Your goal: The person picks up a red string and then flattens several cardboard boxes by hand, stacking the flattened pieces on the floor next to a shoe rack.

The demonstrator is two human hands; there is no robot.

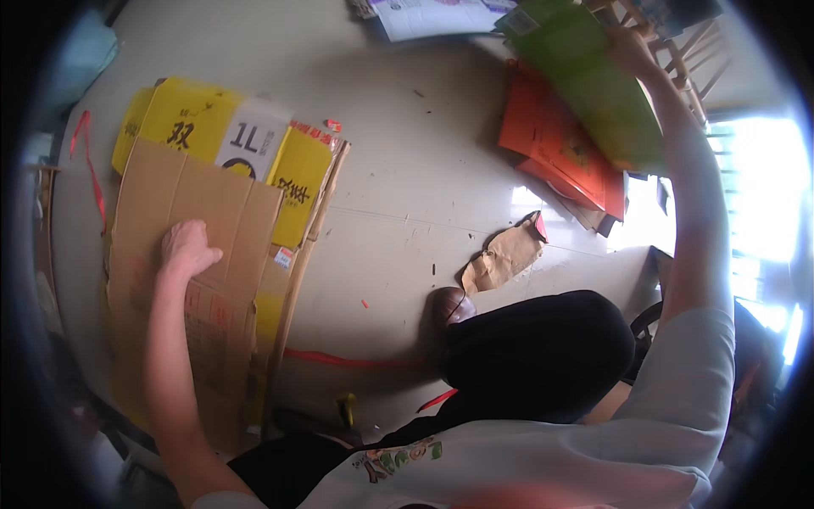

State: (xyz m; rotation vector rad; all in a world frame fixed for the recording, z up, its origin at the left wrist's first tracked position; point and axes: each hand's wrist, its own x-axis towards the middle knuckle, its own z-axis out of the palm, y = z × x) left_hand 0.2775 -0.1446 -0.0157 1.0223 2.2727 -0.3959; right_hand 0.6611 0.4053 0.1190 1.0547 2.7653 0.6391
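Observation:
My left hand, its fingers curled in and nothing visible in them, rests on a flattened brown cardboard sheet. That sheet tops a stack of flattened cartons, among them a yellow printed carton. At the upper right, with the arm stretched out, my right hand grips the edge of a green cardboard piece. The green piece is slightly blurred and tilted, partly covering an orange-red carton. My right fingertips are hard to make out.
A torn brown paper piece lies near my shoe. Red strapping runs along the tiled floor, with another red ribbon at the left. White-purple cardboard lies at the top. Wooden furniture stands beside my right hand.

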